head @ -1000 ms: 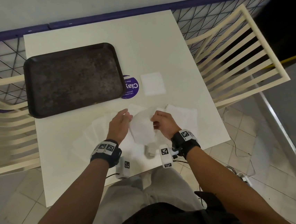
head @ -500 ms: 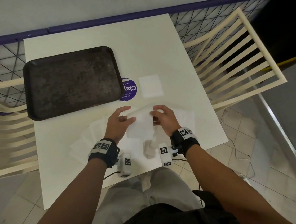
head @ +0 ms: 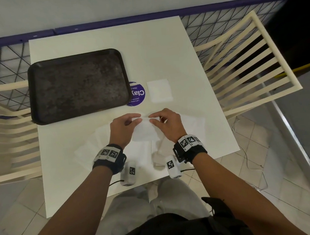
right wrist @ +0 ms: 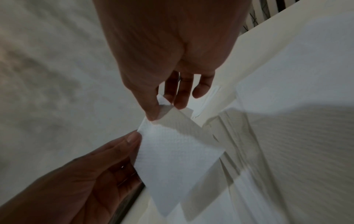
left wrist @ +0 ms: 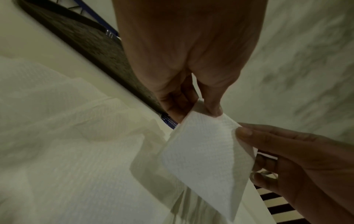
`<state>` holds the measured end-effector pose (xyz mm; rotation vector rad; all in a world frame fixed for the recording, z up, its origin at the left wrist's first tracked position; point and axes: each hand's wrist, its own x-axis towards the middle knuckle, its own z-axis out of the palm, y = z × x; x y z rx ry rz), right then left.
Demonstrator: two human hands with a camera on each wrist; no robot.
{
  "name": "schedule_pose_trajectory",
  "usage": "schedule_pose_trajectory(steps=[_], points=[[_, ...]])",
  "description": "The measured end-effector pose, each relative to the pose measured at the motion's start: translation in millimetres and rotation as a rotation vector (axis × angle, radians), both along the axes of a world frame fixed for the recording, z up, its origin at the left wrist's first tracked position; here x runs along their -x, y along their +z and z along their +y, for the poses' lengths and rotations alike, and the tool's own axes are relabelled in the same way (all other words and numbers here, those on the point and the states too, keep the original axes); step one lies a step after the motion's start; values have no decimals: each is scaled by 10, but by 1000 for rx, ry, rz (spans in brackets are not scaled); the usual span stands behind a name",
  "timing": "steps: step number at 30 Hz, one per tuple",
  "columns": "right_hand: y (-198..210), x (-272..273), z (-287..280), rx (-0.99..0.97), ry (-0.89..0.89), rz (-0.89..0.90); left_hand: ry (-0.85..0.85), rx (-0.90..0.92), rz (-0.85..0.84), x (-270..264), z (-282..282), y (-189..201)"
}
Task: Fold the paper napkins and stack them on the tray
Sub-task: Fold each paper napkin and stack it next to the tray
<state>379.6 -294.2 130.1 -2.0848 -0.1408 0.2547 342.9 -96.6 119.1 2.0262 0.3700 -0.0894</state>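
A white paper napkin (head: 145, 130) hangs doubled over between my two hands, just above the table. My left hand (head: 134, 119) pinches its far left corner between thumb and fingers, which the left wrist view shows at the napkin (left wrist: 203, 151). My right hand (head: 154, 118) pinches the far right corner, thumb on top of the napkin (right wrist: 172, 157). A dark tray (head: 79, 85) lies at the far left with a bare surface. One folded square napkin (head: 159, 93) lies to the right of the tray.
Several flat unfolded napkins (head: 192, 122) are spread on the white table (head: 163, 50) under and beside my hands. A purple round sticker (head: 137, 94) sits by the tray's corner. Slatted cream chairs (head: 249, 66) flank the table; a mesh fence runs behind.
The napkin went from a loose sheet held up between my hands to a flatter doubled rectangle. My fingertips have come closer together at its far edge.
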Motion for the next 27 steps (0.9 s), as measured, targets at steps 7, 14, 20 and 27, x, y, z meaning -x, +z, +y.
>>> schedule_pose_trajectory(steps=[7,14,20,27], points=[[-41,-17,16,56,-21,-14,29,-56,-21,13,2,17],[74,-58,156,276,94,-82,-47,-22,-74,8,-17,77],[112,-114,163,234,107,32,-28,42,-21,-37,67,75],[138,-261,-99,-24,-24,180,-16,32,-19,-58,77,91]])
